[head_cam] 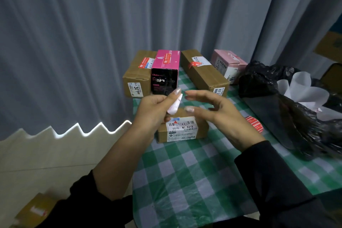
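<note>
My left hand (153,109) hovers above the table and pinches a small white strip of paper (174,106) between thumb and fingers. Just right of it my right hand (218,114) is held in the air with fingers spread and relaxed, holding nothing. Below both hands a small brown cardboard parcel (182,129) with a white barcode label lies on the green-and-white checked tablecloth (185,172).
At the table's back stand a brown box (137,76), a pink-and-black box (165,74), a long brown box (203,74) and a pink box (227,65). A black rubbish bag (296,113) with white paper scraps fills the right side. A red sticker roll (254,124) lies beside it. Another box (35,211) sits on the floor at the lower left.
</note>
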